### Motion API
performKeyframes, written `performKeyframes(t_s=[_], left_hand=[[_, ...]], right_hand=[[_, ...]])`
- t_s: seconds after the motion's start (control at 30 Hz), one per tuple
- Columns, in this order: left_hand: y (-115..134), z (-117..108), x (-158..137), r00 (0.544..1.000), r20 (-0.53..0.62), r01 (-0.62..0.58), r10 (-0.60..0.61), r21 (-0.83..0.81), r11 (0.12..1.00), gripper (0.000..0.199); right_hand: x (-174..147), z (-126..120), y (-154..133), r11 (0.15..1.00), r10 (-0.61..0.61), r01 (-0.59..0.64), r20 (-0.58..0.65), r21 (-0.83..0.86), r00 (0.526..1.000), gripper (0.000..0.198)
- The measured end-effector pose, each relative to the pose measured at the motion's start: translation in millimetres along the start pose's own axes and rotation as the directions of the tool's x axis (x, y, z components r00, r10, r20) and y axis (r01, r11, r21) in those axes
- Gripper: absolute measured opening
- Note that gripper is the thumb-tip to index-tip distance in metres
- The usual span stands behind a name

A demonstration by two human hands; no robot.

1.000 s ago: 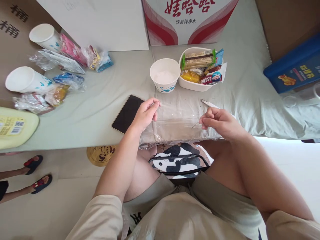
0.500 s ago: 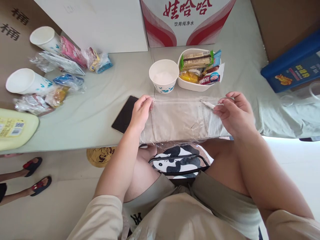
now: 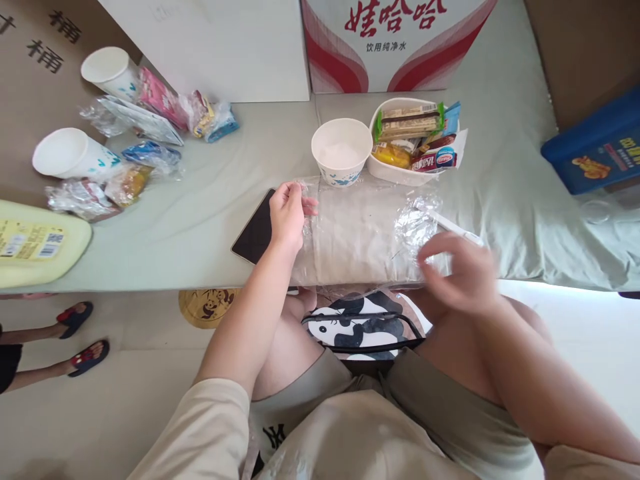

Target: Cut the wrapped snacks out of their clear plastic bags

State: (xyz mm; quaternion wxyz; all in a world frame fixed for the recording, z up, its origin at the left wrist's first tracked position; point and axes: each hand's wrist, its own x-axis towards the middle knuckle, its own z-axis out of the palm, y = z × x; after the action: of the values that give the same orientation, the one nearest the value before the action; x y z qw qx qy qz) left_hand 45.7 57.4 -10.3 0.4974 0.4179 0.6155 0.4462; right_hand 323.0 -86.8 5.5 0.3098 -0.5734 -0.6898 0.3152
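A sheet or bag of clear plastic film lies spread along the table's front edge, crumpled and shiny on its right side. My left hand is closed on its upper left corner, thumb against index finger. My right hand hovers by the film's right edge, blurred by motion; its thumb and index finger curve toward each other, and whether they pinch film I cannot tell. Just beyond that hand lies a slim white pen-like tool. Behind the film stands a white paper bowl with something pale inside.
Beside the bowl, a white tray holds wrapped snacks. A black phone lies left of my left hand. Farther left are paper cups, snack packets and a yellow jug. Cartons line the back; a blue container stands right.
My right hand has let go of the white pen-like tool, which now lies on the table, and has moved down toward me. The film's right side has slackened and crumpled. The left hand keeps its hold.
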Motion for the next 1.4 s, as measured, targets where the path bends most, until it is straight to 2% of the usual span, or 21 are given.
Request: performKeyframes(t_s=[0.1,0.2,0.27,0.33,0.4,0.43,0.47,0.5,0.53,0.57,0.6,0.63,0.7,0.77,0.87,0.97,1.1,1.2,1.27,1.3,1.4], left_hand=[[-5.0,-0.4,5.4,0.999,0.002,-0.041,0.041,0.022,0.999,0.036],[-7.3,-4.6,3.2,0.990,-0.033,-0.136,0.141,0.111,0.984,0.039],[-6.8,-10.9,-4.3,0.952,-0.096,-0.259,0.290,0.250,0.933,0.037],[-5.0,-18.8,-16.4,0.875,-0.111,-0.392,0.472,0.409,0.824,0.035],[-2.5,-26.4,-31.8,0.814,0.043,-0.521,0.579,0.495,0.695,0.025],[-1.4,-29.3,-40.0,0.788,0.212,-0.597,0.578,0.492,0.634,0.017],[-0.6,-31.5,-48.0,0.735,0.417,-0.678,0.535,0.455,0.577,0.014],[-0.3,-32.9,-55.3,0.649,0.609,-0.748,0.456,0.405,0.525,0.014],[-0.7,-33.8,-61.7,0.563,0.739,-0.798,0.370,0.370,0.475,0.021],[-1.7,-34.2,-66.8,0.502,0.816,-0.828,0.286,0.358,0.431,0.031],[-3.2,-34.5,-70.5,0.466,0.857,-0.848,0.220,0.361,0.389,0.041],[-5.1,-35.0,-72.8,0.458,0.870,-0.856,0.181,0.378,0.353,0.050],[-9.0,-36.6,-73.8,0.470,0.866,-0.859,0.169,0.405,0.313,0.048],[-11.6,-39.2,-72.2,0.482,0.848,-0.859,0.219,0.408,0.309,0.032],[-10.8,-43.2,-69.4,0.515,0.785,-0.842,0.344,0.389,0.374,0.025],[-5.4,-46.3,-67.2,0.628,0.665,-0.742,0.405,0.353,0.571,0.023],[1.7,-51.3,-61.8,0.813,0.467,-0.512,0.348,0.288,0.809,0.020],[3.9,-56.7,-56.4,0.885,0.379,-0.372,0.272,0.220,0.902,0.020],[4.3,-60.4,-52.8,0.892,0.375,-0.350,0.253,0.219,0.911,0.020],[4.2,-61.9,-51.2,0.877,0.413,-0.369,0.247,0.248,0.896,0.022],[1.6,-63.4,-46.2,0.773,0.596,-0.505,0.218,0.368,0.781,0.026]], right_hand=[[5.5,19.7,-7.7,0.974,-0.098,0.131,0.175,-0.186,0.980,0.061],[13.0,32.9,-7.9,0.902,-0.148,0.268,0.341,-0.337,0.928,0.070],[13.8,36.9,-5.2,0.848,-0.157,0.337,0.413,-0.408,0.897,0.075],[12.3,38.7,-2.0,0.812,-0.153,0.362,0.432,-0.458,0.889,0.075],[10.8,40.0,0.5,0.800,-0.148,0.354,0.413,-0.485,0.899,0.071],[10.4,40.5,1.4,0.802,-0.150,0.350,0.404,-0.484,0.902,0.069],[10.5,40.9,2.1,0.810,-0.157,0.350,0.400,-0.471,0.903,0.066],[10.9,40.9,2.7,0.822,-0.168,0.352,0.401,-0.447,0.900,0.064],[11.7,40.2,3.1,0.838,-0.181,0.356,0.404,-0.414,0.897,0.060],[12.7,38.8,3.2,0.855,-0.194,0.356,0.405,-0.376,0.893,0.054],[13.9,36.5,3.1,0.874,-0.208,0.354,0.401,-0.334,0.892,0.046],[15.1,33.3,2.7,0.891,-0.221,0.349,0.392,-0.291,0.893,0.038],[17.1,24.5,1.0,0.921,-0.242,0.331,0.364,-0.207,0.899,0.030],[17.8,14.1,-1.4,0.943,-0.256,0.309,0.326,-0.123,0.910,0.030],[16.5,0.5,-4.1,0.965,-0.242,0.258,0.234,-0.041,0.942,0.029],[15.0,-7.0,-4.7,0.986,-0.143,0.153,0.118,-0.072,0.983,0.027],[14.4,-10.7,-3.3,0.993,-0.015,0.020,0.038,-0.115,0.999,0.023],[13.0,-12.1,-1.1,0.998,0.062,-0.063,-0.042,-0.014,0.997,0.011],[12.3,-11.7,1.2,0.984,0.143,-0.129,-0.116,0.126,0.983,0.016],[12.6,-10.9,2.7,0.965,0.181,-0.144,-0.158,0.218,0.971,0.019],[16.9,-6.3,8.5,0.851,0.281,-0.106,-0.276,0.514,0.919,0.028]])
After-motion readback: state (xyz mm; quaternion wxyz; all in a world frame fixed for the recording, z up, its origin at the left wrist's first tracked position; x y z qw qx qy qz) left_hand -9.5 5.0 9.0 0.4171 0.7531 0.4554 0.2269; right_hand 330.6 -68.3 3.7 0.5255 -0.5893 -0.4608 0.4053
